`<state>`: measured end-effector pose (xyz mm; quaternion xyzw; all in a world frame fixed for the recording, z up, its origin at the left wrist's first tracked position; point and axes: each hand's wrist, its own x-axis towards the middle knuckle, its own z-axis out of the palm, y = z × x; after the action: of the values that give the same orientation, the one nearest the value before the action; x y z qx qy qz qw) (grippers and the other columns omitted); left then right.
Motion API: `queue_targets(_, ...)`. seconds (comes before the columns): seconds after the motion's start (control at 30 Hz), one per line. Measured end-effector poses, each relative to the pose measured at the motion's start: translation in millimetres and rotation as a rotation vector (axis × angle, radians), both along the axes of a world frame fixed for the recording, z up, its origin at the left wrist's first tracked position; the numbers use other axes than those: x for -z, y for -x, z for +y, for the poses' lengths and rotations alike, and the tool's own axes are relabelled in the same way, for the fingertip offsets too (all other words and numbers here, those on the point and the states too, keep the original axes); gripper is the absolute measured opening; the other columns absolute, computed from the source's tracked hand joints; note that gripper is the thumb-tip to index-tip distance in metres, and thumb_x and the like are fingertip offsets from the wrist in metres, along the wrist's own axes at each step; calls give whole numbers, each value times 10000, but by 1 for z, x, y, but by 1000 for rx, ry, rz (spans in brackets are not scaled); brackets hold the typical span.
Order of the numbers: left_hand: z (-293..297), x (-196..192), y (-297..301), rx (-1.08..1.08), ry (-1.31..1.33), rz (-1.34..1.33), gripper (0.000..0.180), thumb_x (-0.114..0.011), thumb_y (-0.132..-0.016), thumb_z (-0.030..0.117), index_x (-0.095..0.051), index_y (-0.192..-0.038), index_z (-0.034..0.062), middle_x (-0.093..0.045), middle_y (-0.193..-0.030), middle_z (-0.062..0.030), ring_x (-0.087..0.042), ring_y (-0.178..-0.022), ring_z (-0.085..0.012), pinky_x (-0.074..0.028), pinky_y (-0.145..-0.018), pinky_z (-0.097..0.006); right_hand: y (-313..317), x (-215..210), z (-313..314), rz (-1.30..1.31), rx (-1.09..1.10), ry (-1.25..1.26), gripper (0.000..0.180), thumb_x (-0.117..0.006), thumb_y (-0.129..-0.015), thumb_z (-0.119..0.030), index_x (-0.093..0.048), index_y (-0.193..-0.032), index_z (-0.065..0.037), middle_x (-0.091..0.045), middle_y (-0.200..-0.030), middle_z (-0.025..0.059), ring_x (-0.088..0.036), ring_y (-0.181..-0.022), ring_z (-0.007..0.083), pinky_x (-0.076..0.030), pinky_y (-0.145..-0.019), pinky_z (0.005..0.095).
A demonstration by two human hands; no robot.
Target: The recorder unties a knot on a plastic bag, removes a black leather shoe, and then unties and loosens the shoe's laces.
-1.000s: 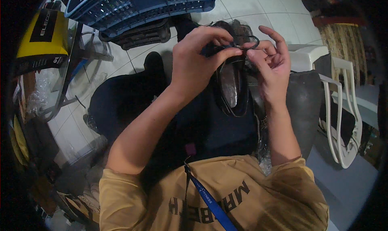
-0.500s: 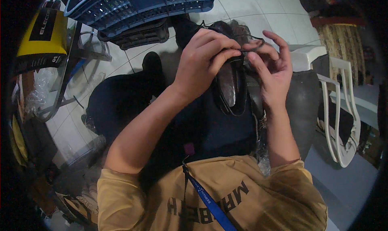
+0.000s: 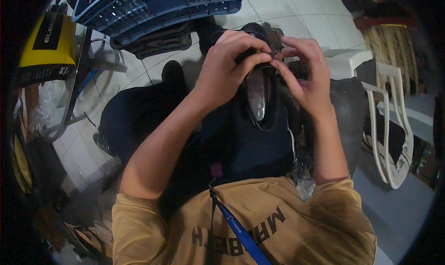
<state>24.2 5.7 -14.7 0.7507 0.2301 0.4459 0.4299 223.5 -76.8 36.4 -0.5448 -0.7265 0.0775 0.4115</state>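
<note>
A black leather shoe [image 3: 249, 112] rests on my lap, its opening and shiny insole turned toward me. Over the front of that opening my left hand [image 3: 227, 63] is closed, thumb and index finger pinching the dark shoelace. My right hand [image 3: 307, 72] comes in from the other side, its thumb and fingertips meeting those of the left in a pinch on the lace. The lace itself is mostly hidden between the fingers. Both hands cover part of the shoe's front.
A blue plastic crate [image 3: 162, 10] stands ahead, above a black crate [image 3: 157, 40]. At right is a white plastic chair [image 3: 394, 126] beside a grey padded surface [image 3: 347, 112]. A yellow and black box [image 3: 48, 42] stands at left. Clear plastic wrap [image 3: 303, 184] lies by my right elbow.
My right hand has drawn in closer to the left, and its raised fingers have curled down. The lace loop seen by the right fingers no longer shows. The shoe has shifted slightly left.
</note>
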Motion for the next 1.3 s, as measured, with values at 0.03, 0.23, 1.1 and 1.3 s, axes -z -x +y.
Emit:
queue_targets(0.03, 0, -1, 0, 6, -5, 2, 165, -814, -934, 86, -774, -1086, 38, -773, -1059, -71, -670, -1060, -238, -496, -980, -359, -2, -3, 1, -85, -30, -34, 569, -882, -865, -47, -668, -1391, -89, -742, -1004, 86, -706, -946, 246, -573, -841, 371)
queue_targets(0.23, -1, -3, 0, 35, 75, 20, 170, -800, -961, 107, -767, -1110, 31, -753, -1072, -74, -657, -1073, -219, -485, -981, -340, -8, -3, -9, -180, 11, -27, 548, -870, -887, -61, -655, -1390, -88, -695, -940, 89, -671, -851, 226, -558, -780, 354)
queue_targets(1.1, 8, 1, 9, 58, 303, -27, 202, -711, -1065, 166, -699, -1180, 0, -653, -1077, -12, -610, -979, -95, -481, -905, -265, -37, 15, -71, 442, 185, 714, 296, -640, -1116, -253, -595, -945, -16, -515, -822, -52, -464, -786, 53, -395, -705, 258)
queue_targets(1.3, 10, -1, 13, 72, 402, -14, 208, -700, -1075, 180, -697, -1185, 4, -656, -1057, -5, -603, -973, -82, -482, -895, -258, -61, 15, -103, -233, 189, 1323, 419, -775, -1003, -368, -710, -1164, 14, -753, -1036, 239, -682, -910, 413, -530, -863, 463)
